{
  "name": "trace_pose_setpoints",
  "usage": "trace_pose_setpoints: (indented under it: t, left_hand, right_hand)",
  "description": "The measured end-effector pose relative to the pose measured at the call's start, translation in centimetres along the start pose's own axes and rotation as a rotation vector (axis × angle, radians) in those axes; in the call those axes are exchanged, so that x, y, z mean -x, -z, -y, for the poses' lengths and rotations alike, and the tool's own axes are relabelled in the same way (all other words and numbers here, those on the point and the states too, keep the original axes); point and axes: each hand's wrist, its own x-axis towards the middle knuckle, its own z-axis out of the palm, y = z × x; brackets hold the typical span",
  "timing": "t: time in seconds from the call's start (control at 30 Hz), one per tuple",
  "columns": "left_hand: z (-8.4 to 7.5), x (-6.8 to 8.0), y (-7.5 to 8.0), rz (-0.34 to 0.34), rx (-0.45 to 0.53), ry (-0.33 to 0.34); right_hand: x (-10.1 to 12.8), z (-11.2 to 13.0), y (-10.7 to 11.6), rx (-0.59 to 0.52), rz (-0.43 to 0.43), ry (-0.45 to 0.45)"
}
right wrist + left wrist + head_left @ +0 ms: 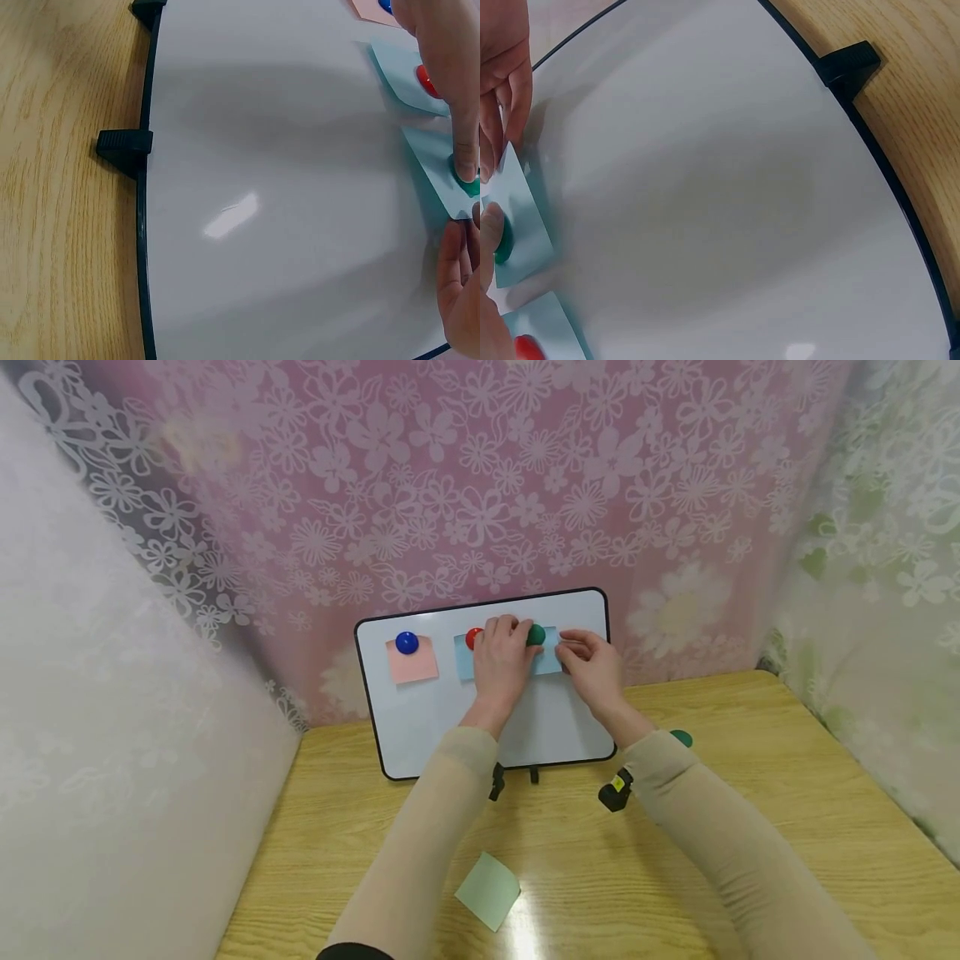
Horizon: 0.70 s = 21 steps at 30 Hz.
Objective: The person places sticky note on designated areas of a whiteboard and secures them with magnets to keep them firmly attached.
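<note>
A white magnetic board (450, 735) with a black rim leans against the back wall. On its upper part, my left hand (501, 668) holds a round green magnet (536, 635) against a blue sticky note (547, 662), thumb on the magnet. My right hand (597, 670) pinches that note's right edge between thumb and fingers. The note's lower edge lifts off the board in the right wrist view. Just left, a red magnet (472, 637) sits on another blue note (464, 667), partly hidden by my left hand. A blue magnet (407, 642) sits on a pink note (414, 671).
A pale green sticky note (489, 892) lies on the wooden table (337, 860) between my forearms. Another green magnet (681, 737) rests right of the board, partly behind my right sleeve. Black feet (124, 146) stick out from the board's lower rim.
</note>
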Motion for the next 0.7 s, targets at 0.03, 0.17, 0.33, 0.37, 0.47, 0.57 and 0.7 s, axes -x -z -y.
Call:
trace_pose_setpoints:
  t: [0.03,0.17,0.33,0.37,0.47,0.57,0.7]
  left_hand:
    - [0.0,0.1,0.0,0.002,0.006,-0.002]
    - [0.2,0.4,0.0,-0.002,0.022,-0.006]
    - [0.6,0.9,-0.3,-0.04,0.027,-0.029]
    - [0.7,1.0,-0.3,-0.048,0.028,-0.037]
    - [0.9,1.1,-0.3,-0.07,0.032,-0.063]
    - [1.1,1.2,-0.3,-0.083,0.038,-0.085]
    - [1.2,1.6,0.0,-0.082,0.05,-0.101]
  right_hand:
    - [0.0,-0.1,0.0,-0.002,0.004,0.004]
    - [0.0,-0.3,0.4,-0.013,0.014,0.015]
    - [0.1,-0.4,1.0,-0.007,0.002,0.02]
    - [0.1,-0.4,1.1,-0.007,0.0,0.018]
    - [0.1,-0.3,1.4,0.001,0.003,0.007]
    - [0.2,-0.5,1.7,0.004,0.014,0.0]
    - [0.4,-1.0,2.2,0.002,0.033,-0.005]
